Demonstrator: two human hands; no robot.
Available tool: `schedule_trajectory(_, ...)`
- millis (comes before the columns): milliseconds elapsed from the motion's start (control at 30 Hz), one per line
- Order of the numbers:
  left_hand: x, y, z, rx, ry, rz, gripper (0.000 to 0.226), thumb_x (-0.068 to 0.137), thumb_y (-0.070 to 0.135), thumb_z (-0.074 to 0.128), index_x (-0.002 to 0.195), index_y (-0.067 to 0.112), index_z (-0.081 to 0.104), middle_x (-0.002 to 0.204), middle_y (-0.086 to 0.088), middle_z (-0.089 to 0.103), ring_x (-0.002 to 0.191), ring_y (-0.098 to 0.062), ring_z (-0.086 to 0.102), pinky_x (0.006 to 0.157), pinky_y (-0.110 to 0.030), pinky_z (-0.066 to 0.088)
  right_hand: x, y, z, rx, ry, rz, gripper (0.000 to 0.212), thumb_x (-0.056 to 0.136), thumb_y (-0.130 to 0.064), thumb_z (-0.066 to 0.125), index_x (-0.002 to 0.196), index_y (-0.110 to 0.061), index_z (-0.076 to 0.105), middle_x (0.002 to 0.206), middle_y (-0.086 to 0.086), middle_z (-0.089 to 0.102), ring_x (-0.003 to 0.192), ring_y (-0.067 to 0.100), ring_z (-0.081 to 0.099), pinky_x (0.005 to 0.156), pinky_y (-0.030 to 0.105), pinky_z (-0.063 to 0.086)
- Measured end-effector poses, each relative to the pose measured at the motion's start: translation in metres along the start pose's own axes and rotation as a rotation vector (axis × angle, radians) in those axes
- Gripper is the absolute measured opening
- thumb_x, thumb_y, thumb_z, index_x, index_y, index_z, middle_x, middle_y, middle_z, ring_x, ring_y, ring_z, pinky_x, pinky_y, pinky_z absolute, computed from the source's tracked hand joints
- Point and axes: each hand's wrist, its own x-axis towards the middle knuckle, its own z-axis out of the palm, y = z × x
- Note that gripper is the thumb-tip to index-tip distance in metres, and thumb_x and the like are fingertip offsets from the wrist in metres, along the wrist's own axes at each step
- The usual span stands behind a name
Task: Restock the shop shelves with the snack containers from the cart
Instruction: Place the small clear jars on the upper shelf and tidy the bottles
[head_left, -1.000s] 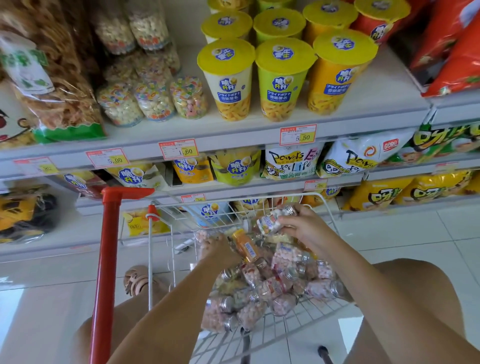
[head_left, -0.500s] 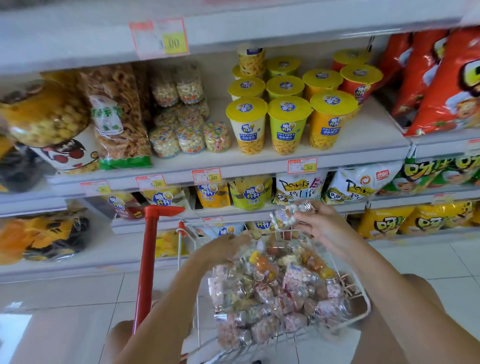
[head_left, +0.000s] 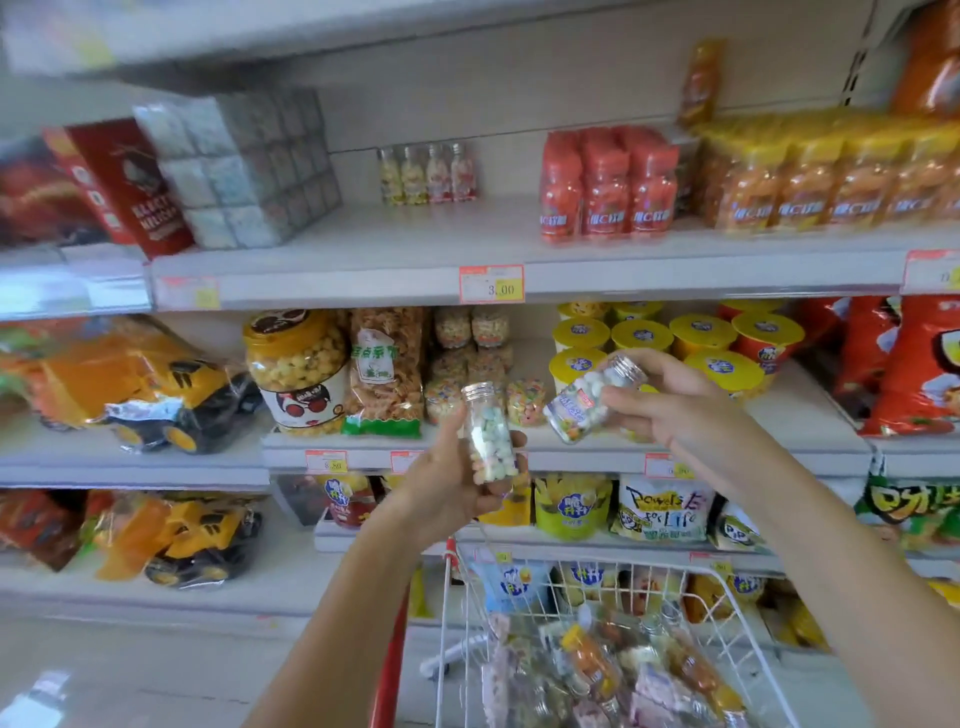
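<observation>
The left hand is wrapped around a small clear plastic bottle of pastel candy with a silver screw cap, holding it upright. The right hand pinches a second clear bottle of white candy with a printed label, tilted with its cap up to the right. Half a second ago both hands were low over the white wire cart with the red handle. Now they are raised before the shelves, and the view has tipped up.

A row of four similar small bottles stands at the back of the white metal upper shelf, probably where these two belong. Many more bottles remain in the cart. Price tags line the shelf edges, and the pale tiled floor lies below.
</observation>
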Motion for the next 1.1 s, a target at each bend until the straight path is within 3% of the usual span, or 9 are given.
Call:
schedule_trajectory(167,-0.016,0.064,-0.015,0.144,0.06,0.26,0.058,0.087,0.059,0.036,0.106,0.01,0.059,0.089,-0.019,0.065,0.068,-0.018,0.059,0.054,-0.024,0.048,0.025,-0.067,0.034,-0.122,-0.04,-0.186,0.025,0.079,-0.002,0.068,0.099,-0.017,0.066,0.1,0.003,0.07,0.098,0.02,0.067,0.092,0.035,0.052)
schedule_trajectory(300,-0.021,0.115,-0.024,0.245,0.163,0.449,0.052,0.093,0.05,0.037,0.096,0.008,0.068,0.066,-0.005,0.058,0.048,-0.008,0.041,0.045,-0.02,0.03,0.065,-0.104,0.066,-0.224,-0.038,-0.342,0.028,0.079,0.002,0.068,0.097,-0.019,0.063,0.086,-0.007,0.066,0.082,0.01,0.064,0.085,0.028,0.052)
schedule_trajectory(433,-0.01,0.161,-0.035,0.351,0.235,0.55,0.034,0.09,0.036,0.054,0.099,0.005,0.068,0.088,-0.005,0.068,0.067,-0.009,0.063,0.061,-0.018,0.051,0.122,-0.126,0.094,-0.396,-0.003,-0.408,0.036,0.075,-0.002,0.075,0.103,-0.019,0.06,0.091,-0.002,0.065,0.081,0.011,0.061,0.073,0.019,0.05)
schedule_trajectory(600,0.014,0.205,-0.064,0.542,0.373,0.555,0.017,0.083,0.012,0.071,0.096,0.009,0.062,0.1,-0.01,0.07,0.092,-0.019,0.07,0.083,-0.025,0.055,0.2,-0.124,0.124,-0.589,-0.001,-0.393,0.036,0.067,-0.003,0.081,0.091,-0.023,0.065,0.098,0.005,0.07,0.09,0.019,0.064,0.09,0.037,0.05)
schedule_trajectory(733,0.035,0.241,-0.08,0.801,0.549,0.511,0.031,0.077,0.027,0.077,0.098,0.012,0.062,0.094,-0.002,0.067,0.08,-0.012,0.064,0.066,-0.022,0.054,0.249,-0.121,0.146,-0.694,-0.052,-0.345,0.035,0.069,0.004,0.078,0.093,-0.016,0.063,0.099,0.005,0.068,0.09,0.016,0.06,0.082,0.028,0.047)
schedule_trajectory(800,0.053,0.258,-0.091,0.907,0.649,0.462,0.037,0.072,0.034,0.081,0.087,0.009,0.059,0.08,-0.003,0.061,0.069,-0.014,0.056,0.061,-0.029,0.051,0.275,-0.119,0.152,-0.712,-0.072,-0.328,0.035,0.069,0.004,0.076,0.089,-0.02,0.06,0.094,0.001,0.066,0.088,0.015,0.059,0.078,0.025,0.046)
schedule_trajectory(933,0.089,0.276,-0.112,1.042,0.779,0.331,0.042,0.072,0.04,0.079,0.065,0.017,0.044,0.063,0.003,0.048,0.055,-0.006,0.043,0.043,-0.014,0.033,0.321,-0.11,0.163,-0.732,-0.109,-0.299,0.035,0.066,0.003,0.077,0.083,-0.023,0.061,0.089,-0.002,0.065,0.086,0.017,0.057,0.084,0.033,0.049)
schedule_trajectory(1000,0.105,0.281,-0.124,1.133,0.824,0.245,0.04,0.076,0.043,0.075,0.069,0.015,0.048,0.065,0.002,0.049,0.059,-0.009,0.05,0.048,-0.018,0.037,0.336,-0.105,0.17,-0.725,-0.17,-0.286,0.035,0.066,0.005,0.077,0.08,-0.021,0.058,0.092,0.003,0.064,0.088,0.018,0.055,0.086,0.036,0.048)
schedule_trajectory(1100,0.128,0.29,-0.138,1.237,0.889,0.243,0.044,0.081,0.04,0.07,0.102,0.002,0.062,0.093,-0.01,0.065,0.091,-0.024,0.064,0.067,-0.024,0.045,0.352,-0.1,0.178,-0.709,-0.213,-0.271,0.038,0.07,0.006,0.076,0.087,-0.022,0.057,0.101,0.008,0.063,0.092,0.018,0.055,0.081,0.029,0.045)
